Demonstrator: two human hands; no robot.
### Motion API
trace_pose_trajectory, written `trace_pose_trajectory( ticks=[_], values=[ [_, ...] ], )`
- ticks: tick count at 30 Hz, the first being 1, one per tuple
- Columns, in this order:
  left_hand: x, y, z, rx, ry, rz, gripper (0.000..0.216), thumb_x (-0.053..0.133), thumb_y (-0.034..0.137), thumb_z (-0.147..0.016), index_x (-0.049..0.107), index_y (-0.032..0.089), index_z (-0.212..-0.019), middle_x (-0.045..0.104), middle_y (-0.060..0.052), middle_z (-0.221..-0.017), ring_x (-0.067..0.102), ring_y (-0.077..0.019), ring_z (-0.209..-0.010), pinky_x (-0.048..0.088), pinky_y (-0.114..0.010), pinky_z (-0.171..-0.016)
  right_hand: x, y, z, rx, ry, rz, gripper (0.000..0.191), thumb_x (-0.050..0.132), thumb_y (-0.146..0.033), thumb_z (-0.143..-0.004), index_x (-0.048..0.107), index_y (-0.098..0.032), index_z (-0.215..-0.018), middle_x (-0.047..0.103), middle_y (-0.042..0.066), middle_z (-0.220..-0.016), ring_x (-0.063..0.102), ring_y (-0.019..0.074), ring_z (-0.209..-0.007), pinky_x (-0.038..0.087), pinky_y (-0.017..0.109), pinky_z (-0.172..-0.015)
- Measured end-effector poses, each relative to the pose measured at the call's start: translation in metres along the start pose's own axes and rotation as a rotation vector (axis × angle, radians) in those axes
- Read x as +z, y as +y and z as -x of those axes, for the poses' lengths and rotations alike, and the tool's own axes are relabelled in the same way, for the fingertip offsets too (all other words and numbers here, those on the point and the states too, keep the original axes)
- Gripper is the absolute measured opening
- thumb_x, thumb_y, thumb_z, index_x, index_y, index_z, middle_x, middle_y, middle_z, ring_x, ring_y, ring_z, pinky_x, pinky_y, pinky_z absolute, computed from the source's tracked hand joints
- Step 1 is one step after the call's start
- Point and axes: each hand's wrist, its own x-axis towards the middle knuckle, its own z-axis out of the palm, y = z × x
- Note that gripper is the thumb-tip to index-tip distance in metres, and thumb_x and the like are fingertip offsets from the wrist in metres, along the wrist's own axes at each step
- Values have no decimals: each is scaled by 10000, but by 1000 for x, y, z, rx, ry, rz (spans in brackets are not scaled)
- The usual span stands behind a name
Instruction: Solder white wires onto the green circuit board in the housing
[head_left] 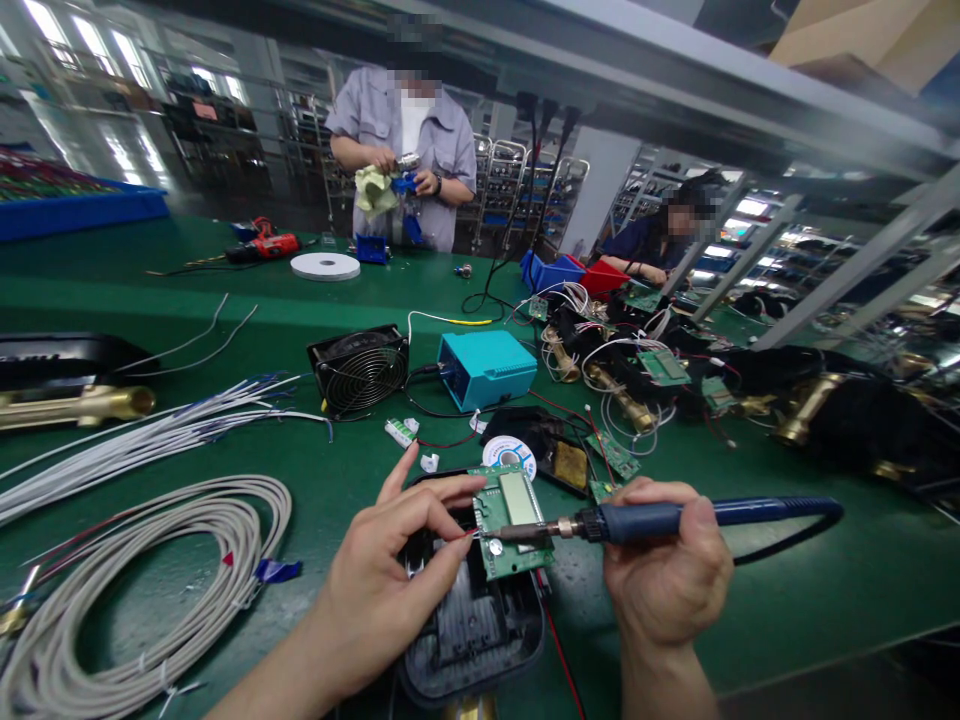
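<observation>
Spreading from near to far, the green worktop [810,600] shows its edge at the near right, beyond the right hand [667,575]; a green strip runs from there to the brass-fitted black bodies [806,410] farther right. Overhead, a metal beam [750,90] slants across the far right. At the left, a grey cable coil [187,497] fills the near side with a white wire bundle [150,440] beyond it; a lane of surface separates the coil from the left hand [390,560]. An open black housing [465,620] sits near, between the hands. Beyond it, a teal box [487,370] and an axial fan [360,372] stand in the way. The right hand is curled round a soldering iron [641,520], whose cord loops right. A green circuit board [491,510] lies over the housing's far part, with a solder spool [493,455] and yellow sponge [570,465] just past it. Thumb and forefinger of the left hand pinch thin wires [474,534] at the board's left edge, by the iron's tip; whether tip and wires touch, I cannot tell.
</observation>
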Motion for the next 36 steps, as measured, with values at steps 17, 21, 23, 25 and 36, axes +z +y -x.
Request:
trace_pose_trajectory(
  ticks=[17, 21, 23, 25, 36],
  values=[
    [0, 0, 0, 21, -9, -18, 157, 570, 121, -852, 539, 221, -735, 761, -51, -1102, 691, -204, -1089, 113, -588, -1229, 1, -1, -1, 30, -4, 6, 427, 684, -558, -761, 654, -165, -598, 586, 3, -574, 508, 114, -368, 342, 185, -233],
    [0, 0, 0, 44, -16, -33, 150, 556, 116, -852, 534, 220, -746, 759, -38, -1112, 690, -201, -1093, 138, -609, -1218, 2, -2, -2, 21, 22, -9, 447, 691, -582, -737, 646, -163, -587, 584, -4, -538, 484, 114, -318, 319, 194, -214],
    [0, 0, -1, 45, -15, -33, 153, 555, 119, -853, 529, 221, -743, 758, -31, -1117, 689, -199, -1093, 145, -614, -1214, 3, -2, -3, 10, 66, -30, 448, 702, -584, -727, 640, -162, -589, 589, -7, -531, 485, 114, -309, 311, 193, -210],
    [0, 0, -1, 44, -9, -30, 158, 555, 115, -853, 524, 222, -741, 761, -18, -1107, 690, -194, -1092, 153, -611, -1214, 3, -2, -5, -14, 84, -54, 447, 697, -584, -748, 643, -160, -615, 595, -10, -522, 496, 117, -309, 333, 192, -221],
    [0, -1, -1, 62, -5, -31, 152, 553, 114, -853, 536, 211, -736, 766, -47, -1080, 697, -209, -1077, 157, -636, -1200, -3, 19, 9, -226, -616, 149, 259, 545, -225, -984, 613, -317, -1217, 709, 28, -1183, 694, 189, -1060, 569, 361, -916]
  ],
)
